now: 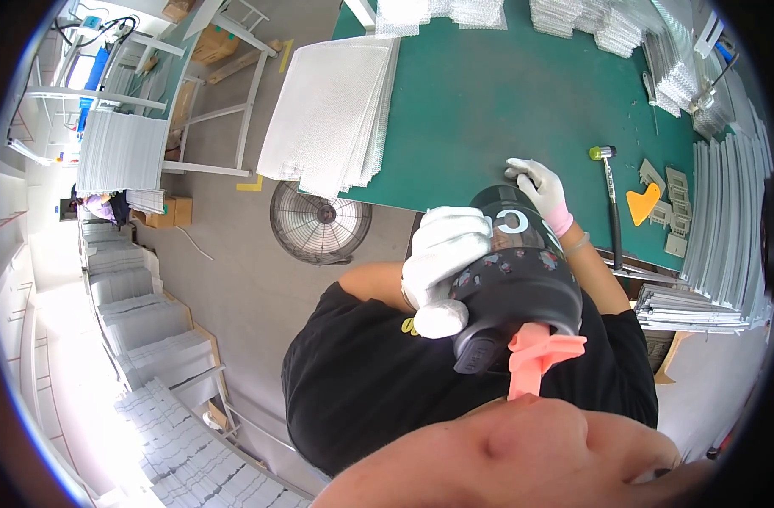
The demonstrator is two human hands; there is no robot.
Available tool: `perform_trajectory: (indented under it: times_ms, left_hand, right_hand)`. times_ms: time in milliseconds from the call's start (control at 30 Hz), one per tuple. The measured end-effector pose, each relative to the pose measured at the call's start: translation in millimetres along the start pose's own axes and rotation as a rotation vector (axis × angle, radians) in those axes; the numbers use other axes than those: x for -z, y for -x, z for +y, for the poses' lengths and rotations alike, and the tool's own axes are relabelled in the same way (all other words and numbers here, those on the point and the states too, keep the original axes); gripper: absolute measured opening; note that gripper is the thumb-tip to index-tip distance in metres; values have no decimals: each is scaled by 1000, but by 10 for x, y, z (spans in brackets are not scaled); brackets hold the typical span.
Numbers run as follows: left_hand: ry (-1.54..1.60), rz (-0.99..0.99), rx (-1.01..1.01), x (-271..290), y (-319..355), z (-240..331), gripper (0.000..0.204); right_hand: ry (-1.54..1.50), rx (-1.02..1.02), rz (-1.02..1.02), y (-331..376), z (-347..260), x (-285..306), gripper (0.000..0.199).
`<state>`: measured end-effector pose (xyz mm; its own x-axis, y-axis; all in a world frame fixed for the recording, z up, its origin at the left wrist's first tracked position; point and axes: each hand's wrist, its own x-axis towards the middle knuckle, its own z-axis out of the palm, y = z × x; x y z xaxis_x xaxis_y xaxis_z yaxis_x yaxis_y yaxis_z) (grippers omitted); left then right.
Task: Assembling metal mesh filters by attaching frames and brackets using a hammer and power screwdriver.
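Note:
My left hand [448,254], in a white glove, is wrapped round the side of a large black water bottle [522,288]. The bottle is held up in front of my chest, tilted, with its lid end toward me. From the lid a coral-pink straw spout [535,356] stands up and reaches me. Past the bottle's far end, at the table edge, is my right hand [541,193], gloved in white with a pink cuff. Its fingers are stretched out and slightly apart over the green table [463,110], with nothing seen in them. The bottle hides part of this hand.
White mesh sheets [328,110] overhang the table's left edge above a floor fan [322,222]. On the right lie a mallet [610,195], an orange scraper [643,204], beige plastic parts [677,203] and a screwdriver [650,93]. Stacked panels [721,220] line the right side.

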<state>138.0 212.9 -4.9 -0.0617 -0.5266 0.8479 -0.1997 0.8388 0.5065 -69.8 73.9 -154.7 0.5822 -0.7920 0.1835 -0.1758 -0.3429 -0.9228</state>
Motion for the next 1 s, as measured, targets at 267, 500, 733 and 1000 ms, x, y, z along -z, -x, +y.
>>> perform_trajectory:
  times_ms: [267, 500, 733, 1000]
  left_hand:
    - [-28, -18, 11, 29, 16, 11, 75]
    - [-37, -67, 31, 65, 25, 22, 75]
    - [-32, -106, 56, 90, 42, 34, 75]
    - [-51, -108, 43, 103, 76, 33, 75]
  right_hand:
    - [5, 2, 2, -3, -3, -5, 31]
    - [11, 10, 4, -3, -10, -4, 32]
    - [0, 9, 1, 4, -2, -8, 32]
    - [34, 18, -1, -2, -13, -1, 32]
